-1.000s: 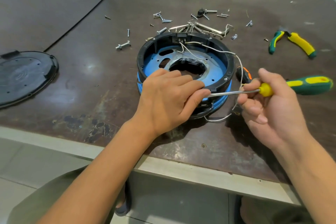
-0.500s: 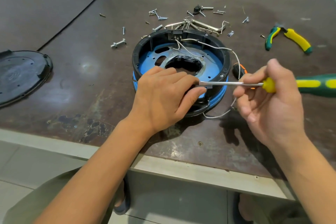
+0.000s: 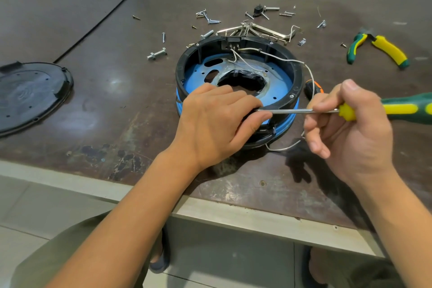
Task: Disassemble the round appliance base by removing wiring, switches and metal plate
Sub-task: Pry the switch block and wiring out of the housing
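The right hand (image 3: 350, 128) pinches the screwdriver (image 3: 397, 110) where shaft meets handle; the left hand (image 3: 217, 121) curls its fingers over the near rim of the round base (image 3: 293, 86), sitting on the table (image 3: 117, 91), thumb beside the tip. I'd say one slip jabs that thumb, or snags the white wire (image 3: 281, 149).

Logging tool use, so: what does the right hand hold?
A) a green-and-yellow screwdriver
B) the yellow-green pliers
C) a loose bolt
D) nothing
A: the right hand grips the screwdriver, its shaft pointing toward the round base that the left hand holds; the pliers lie apart on the table.
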Action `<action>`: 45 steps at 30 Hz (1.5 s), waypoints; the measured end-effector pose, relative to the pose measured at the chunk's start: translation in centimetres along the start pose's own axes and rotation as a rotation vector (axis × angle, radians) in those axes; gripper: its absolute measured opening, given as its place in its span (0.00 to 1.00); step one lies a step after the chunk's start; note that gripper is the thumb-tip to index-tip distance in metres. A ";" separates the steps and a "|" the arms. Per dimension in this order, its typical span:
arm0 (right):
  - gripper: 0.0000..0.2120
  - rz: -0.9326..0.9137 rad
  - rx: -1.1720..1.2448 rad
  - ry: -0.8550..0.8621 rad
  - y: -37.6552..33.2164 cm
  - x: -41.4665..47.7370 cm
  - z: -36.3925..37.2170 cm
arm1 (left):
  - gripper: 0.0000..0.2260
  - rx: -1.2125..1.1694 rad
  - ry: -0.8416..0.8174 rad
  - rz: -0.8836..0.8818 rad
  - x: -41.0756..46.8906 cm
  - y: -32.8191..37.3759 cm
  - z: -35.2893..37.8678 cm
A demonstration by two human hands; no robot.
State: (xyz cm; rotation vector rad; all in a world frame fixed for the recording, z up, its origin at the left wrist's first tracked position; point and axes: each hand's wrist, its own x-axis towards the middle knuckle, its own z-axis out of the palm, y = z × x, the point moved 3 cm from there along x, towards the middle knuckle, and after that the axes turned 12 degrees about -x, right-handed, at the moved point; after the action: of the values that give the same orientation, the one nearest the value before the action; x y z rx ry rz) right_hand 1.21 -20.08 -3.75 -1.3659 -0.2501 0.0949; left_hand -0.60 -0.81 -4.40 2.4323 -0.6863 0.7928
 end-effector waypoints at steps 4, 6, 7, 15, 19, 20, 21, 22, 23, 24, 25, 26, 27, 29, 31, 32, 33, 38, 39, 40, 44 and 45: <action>0.23 -0.019 -0.011 0.005 -0.4 0.1 -0.1 | 0.18 0.002 0.007 0.008 0.0 0.1 0.0; 0.23 0.008 -0.017 0.011 -0.7 0.2 0.0 | 0.18 0.004 0.011 0.012 0.0 0.1 -0.1; 0.24 0.034 -0.024 0.015 -0.7 0.4 0.0 | 0.18 0.003 0.010 0.013 0.0 0.1 -0.1; 0.26 0.204 -0.031 0.008 -0.1 1.1 1.3 | 0.20 0.000 -0.014 0.031 -0.1 -0.1 0.1; 0.27 0.134 -0.005 0.002 -0.4 1.1 1.0 | 0.19 -0.019 -0.018 0.026 -0.1 -0.2 0.1; 0.28 0.120 -0.001 0.018 -0.5 1.1 0.7 | 0.19 -0.024 -0.016 0.023 0.0 -0.2 0.1; 0.28 0.112 -0.004 0.031 -0.6 1.1 0.4 | 0.19 -0.025 -0.013 0.023 0.0 -0.2 0.1; 0.29 0.109 -0.011 0.037 -0.6 1.2 0.2 | 0.18 -0.024 -0.008 0.024 0.0 -0.2 0.1; 0.29 0.109 -0.018 0.036 -0.6 1.2 0.1 | 0.18 -0.024 -0.004 0.024 0.0 -0.2 0.1; 0.29 0.111 -0.023 0.034 -0.6 1.2 0.1 | 0.18 -0.025 -0.002 0.023 0.0 -0.2 0.0; 0.29 0.112 -0.028 0.031 -0.6 1.1 0.0 | 0.18 -0.027 -0.001 0.023 0.0 -0.2 0.0; 0.29 0.114 -0.033 0.029 -0.6 1.1 0.1 | 0.18 -0.028 -0.001 0.024 -0.1 -0.2 0.0; 0.29 0.118 -0.037 0.025 -0.6 1.0 0.1 | 0.18 -0.026 0.000 0.026 -0.1 -0.2 0.0; 0.28 0.126 -0.039 0.007 -0.5 0.9 0.3 | 0.19 -0.020 -0.004 0.028 -0.2 -0.2 0.0; 0.28 0.104 -0.038 -0.017 -0.3 0.6 0.6 | 0.19 -0.014 -0.008 0.031 -0.2 -0.2 0.0; 0.28 0.087 -0.036 -0.024 -0.2 0.5 0.7 | 0.19 -0.015 -0.009 0.031 -0.2 -0.2 0.0; 0.28 0.074 -0.029 -0.025 -0.1 0.4 0.7 | 0.19 -0.017 -0.008 0.028 -0.1 -0.2 0.0; 0.28 0.090 -0.006 0.104 -0.6 0.6 -1.5 | 0.19 -0.021 -0.002 0.025 -0.1 -0.1 0.0; 0.29 0.092 -0.022 0.114 -0.5 0.7 -1.8 | 0.19 -0.023 -0.006 0.021 -0.1 -0.1 0.0; 0.29 0.087 -0.043 0.111 -0.4 0.7 -2.0 | 0.19 -0.024 -0.009 0.018 -0.2 -0.2 0.0; 0.28 0.038 -0.077 0.071 0.3 0.4 -1.9 | 0.20 -0.021 -0.004 0.017 -0.1 -0.2 -0.1; 0.27 0.024 -0.083 0.060 0.2 0.3 -1.8 | 0.19 -0.019 -0.001 0.017 -0.1 -0.2 -0.1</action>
State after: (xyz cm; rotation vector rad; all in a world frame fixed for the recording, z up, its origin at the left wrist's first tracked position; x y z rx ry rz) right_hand 1.95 -21.65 -4.27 -1.4517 -0.1895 0.0640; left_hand -0.60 -0.59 -4.46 2.4127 -0.7130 0.7881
